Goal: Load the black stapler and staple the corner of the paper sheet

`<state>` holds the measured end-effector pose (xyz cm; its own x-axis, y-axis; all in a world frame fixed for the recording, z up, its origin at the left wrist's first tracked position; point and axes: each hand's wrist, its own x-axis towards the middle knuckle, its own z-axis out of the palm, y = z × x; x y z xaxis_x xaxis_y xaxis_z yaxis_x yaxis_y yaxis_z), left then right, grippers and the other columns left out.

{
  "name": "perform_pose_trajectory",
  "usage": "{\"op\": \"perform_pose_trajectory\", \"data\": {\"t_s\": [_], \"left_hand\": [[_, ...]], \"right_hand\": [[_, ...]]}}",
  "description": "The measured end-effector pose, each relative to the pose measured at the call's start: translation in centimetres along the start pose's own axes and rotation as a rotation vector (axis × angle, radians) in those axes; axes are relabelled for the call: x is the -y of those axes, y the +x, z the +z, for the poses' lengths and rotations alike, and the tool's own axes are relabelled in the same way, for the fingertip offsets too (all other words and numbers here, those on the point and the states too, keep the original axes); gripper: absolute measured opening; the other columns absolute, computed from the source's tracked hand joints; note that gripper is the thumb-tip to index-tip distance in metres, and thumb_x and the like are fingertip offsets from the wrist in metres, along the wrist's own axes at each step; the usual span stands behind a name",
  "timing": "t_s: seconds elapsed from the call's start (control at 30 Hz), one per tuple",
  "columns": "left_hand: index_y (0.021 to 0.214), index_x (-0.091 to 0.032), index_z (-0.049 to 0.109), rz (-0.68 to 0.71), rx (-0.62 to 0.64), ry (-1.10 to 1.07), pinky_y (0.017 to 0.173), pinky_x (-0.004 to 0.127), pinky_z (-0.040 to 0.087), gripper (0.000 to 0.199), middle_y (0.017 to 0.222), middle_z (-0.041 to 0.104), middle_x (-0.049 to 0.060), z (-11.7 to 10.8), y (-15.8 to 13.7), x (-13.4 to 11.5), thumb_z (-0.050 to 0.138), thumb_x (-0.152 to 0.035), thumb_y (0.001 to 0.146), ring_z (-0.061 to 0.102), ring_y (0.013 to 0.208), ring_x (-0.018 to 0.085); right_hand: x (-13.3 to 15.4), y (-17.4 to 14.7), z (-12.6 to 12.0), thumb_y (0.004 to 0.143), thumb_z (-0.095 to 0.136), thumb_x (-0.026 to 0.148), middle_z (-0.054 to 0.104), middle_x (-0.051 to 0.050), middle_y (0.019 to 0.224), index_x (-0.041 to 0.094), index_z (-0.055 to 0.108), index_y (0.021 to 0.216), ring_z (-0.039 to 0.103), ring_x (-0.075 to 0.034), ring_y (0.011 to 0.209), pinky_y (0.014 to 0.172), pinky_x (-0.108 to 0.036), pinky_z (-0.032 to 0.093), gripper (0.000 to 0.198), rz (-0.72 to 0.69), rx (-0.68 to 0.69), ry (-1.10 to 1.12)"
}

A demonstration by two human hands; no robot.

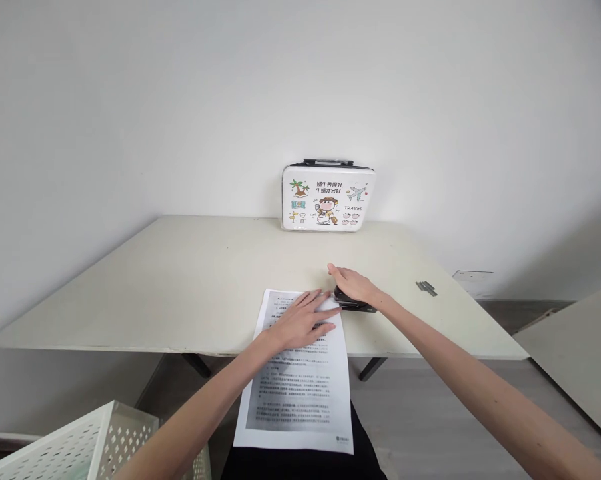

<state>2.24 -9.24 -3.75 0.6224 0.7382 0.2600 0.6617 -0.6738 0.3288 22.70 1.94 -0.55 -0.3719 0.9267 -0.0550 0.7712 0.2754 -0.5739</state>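
Note:
Printed paper (300, 400) lies partly on the table and hangs over its front edge toward my lap; whether it is one sheet or a stack I cannot tell. My left hand (300, 321) rests flat on its upper part with the fingers spread. At the paper's upper right edge sits a black stapler (357, 307), its front end against the sheet. My right hand (353, 285) is closed over the top of the stapler, pressing on it from above. The hand hides most of the stapler's upper arm.
A white cartoon-printed case (329, 199) with a black handle stands upright by the wall at the table's (180, 280) back. Several strips of staples (426, 288) lie to the right. A white perforated basket (105, 440) is on the lower left, below table height.

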Motion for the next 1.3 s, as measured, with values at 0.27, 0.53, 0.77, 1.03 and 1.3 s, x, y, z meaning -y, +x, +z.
{"op": "perform_pose_trajectory", "data": {"t_s": [0.27,0.53,0.77,1.03,1.3], "left_hand": [[0.152,-0.041,0.053,-0.029,0.054,-0.008,0.130,0.054,0.019,0.049,0.171,0.030,-0.003,-0.50,0.08,-0.40,0.035,-0.056,0.109,0.023,0.160,0.029],[0.152,-0.038,0.055,-0.031,0.061,-0.017,0.130,0.056,0.020,0.050,0.172,0.029,0.000,-0.49,0.25,-0.42,0.037,-0.056,0.109,0.024,0.159,0.031],[0.155,-0.038,0.052,-0.022,0.088,0.017,0.131,0.051,0.017,0.052,0.173,0.023,-0.002,-0.51,0.24,-0.31,0.035,-0.056,0.110,0.019,0.161,0.030],[0.155,-0.037,0.051,-0.014,0.089,0.026,0.130,0.052,0.018,0.051,0.173,0.022,-0.001,-0.44,0.18,-0.16,0.035,-0.055,0.110,0.019,0.161,0.030],[0.155,-0.036,0.051,-0.016,0.101,0.033,0.130,0.051,0.017,0.052,0.173,0.023,0.000,-0.40,0.27,-0.16,0.033,-0.056,0.110,0.019,0.161,0.029]], "right_hand": [[0.10,-0.24,-0.77,0.099,0.009,0.079,0.065,-0.013,0.144,0.020,0.070,0.131,0.057,-0.037,0.137,0.114,-0.050,0.041,0.090,0.033,0.036,0.026],[0.20,-0.12,-0.66,0.100,0.010,0.078,0.064,-0.015,0.146,0.020,0.069,0.132,0.054,-0.038,0.139,0.115,-0.050,0.039,0.089,0.054,0.059,0.024],[0.00,-0.23,-1.06,0.101,0.009,0.076,0.059,-0.012,0.153,0.019,0.066,0.136,0.051,-0.033,0.143,0.122,-0.045,0.032,0.088,0.072,0.080,0.043],[-0.27,-0.03,-1.03,0.101,0.008,0.076,0.060,-0.011,0.152,0.018,0.066,0.137,0.051,-0.032,0.144,0.122,-0.041,0.031,0.089,0.067,0.082,0.036],[-0.09,-0.06,-1.09,0.102,0.007,0.074,0.060,-0.011,0.152,0.019,0.067,0.136,0.052,-0.031,0.143,0.121,-0.041,0.033,0.088,0.069,0.078,0.012]]}}
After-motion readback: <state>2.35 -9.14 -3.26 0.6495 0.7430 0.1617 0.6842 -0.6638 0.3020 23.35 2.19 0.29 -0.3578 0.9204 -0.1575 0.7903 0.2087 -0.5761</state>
